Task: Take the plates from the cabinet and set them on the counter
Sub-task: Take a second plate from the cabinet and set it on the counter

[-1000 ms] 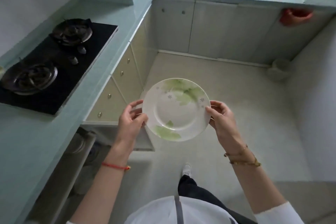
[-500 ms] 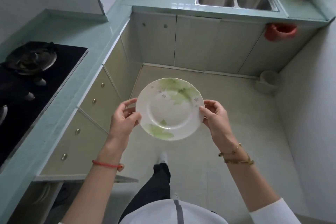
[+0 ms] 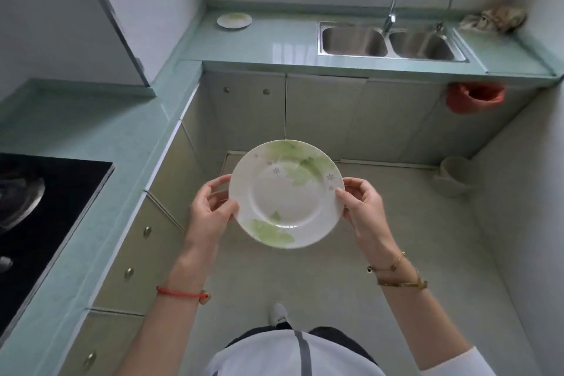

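Glazed ceramic, pinched at opposite rims by fingers (image 3: 339,191) of left hand (image 3: 210,210) and right hand (image 3: 363,207). Plate (image 3: 287,194) held level over floor, short of worktop (image 3: 274,40). Probably stiff, slick, breakable: best kept two-handed by rim. Second plate (image 3: 234,20) already on worktop.

Left hand (image 3: 210,210): bare, forearm uncovered. A thin red cord bracelet (image 3: 181,293) circles the left wrist, with a small bead at its outer end.

Right hand (image 3: 361,207): bare. The right wrist carries two gold-coloured bracelets (image 3: 399,276): a fine chain with small dark beads, and a flatter band below it. A white sleeve (image 3: 467,365) is pushed up near the elbow.

Torso: white top (image 3: 274,357) with a grey vertical stripe at centre. Legs: dark trousers (image 3: 329,334). One white shoe (image 3: 278,313) is visible.
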The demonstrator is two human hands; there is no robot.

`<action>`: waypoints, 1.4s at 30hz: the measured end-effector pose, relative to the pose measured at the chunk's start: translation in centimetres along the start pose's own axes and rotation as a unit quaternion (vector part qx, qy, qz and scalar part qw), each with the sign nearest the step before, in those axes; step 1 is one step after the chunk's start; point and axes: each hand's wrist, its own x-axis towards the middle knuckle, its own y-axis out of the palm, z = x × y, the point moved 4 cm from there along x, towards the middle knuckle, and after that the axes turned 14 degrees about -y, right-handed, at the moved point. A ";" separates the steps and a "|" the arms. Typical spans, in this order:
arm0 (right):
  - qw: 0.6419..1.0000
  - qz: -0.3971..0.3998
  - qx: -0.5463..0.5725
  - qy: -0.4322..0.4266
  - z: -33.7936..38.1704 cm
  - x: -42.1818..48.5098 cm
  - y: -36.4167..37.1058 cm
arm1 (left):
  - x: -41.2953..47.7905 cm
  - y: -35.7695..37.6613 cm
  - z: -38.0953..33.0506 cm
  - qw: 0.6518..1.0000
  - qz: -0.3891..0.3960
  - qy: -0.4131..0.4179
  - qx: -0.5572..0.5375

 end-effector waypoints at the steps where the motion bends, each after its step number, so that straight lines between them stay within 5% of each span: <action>1: 1.000 -0.005 0.001 -0.001 0.0 1.6 0.7 | 1.5 0.3 -1.1 1.000 0.000 0.002 0.004; 30: 0.996 0.076 -0.042 -0.014 0.7 52.0 21.1 | 44.7 8.8 -25.5 0.997 -0.066 0.009 -0.047; 42: 0.997 0.040 -0.058 0.011 -2.3 70.3 32.3 | 66.1 8.7 -35.3 0.998 -0.062 0.005 -0.013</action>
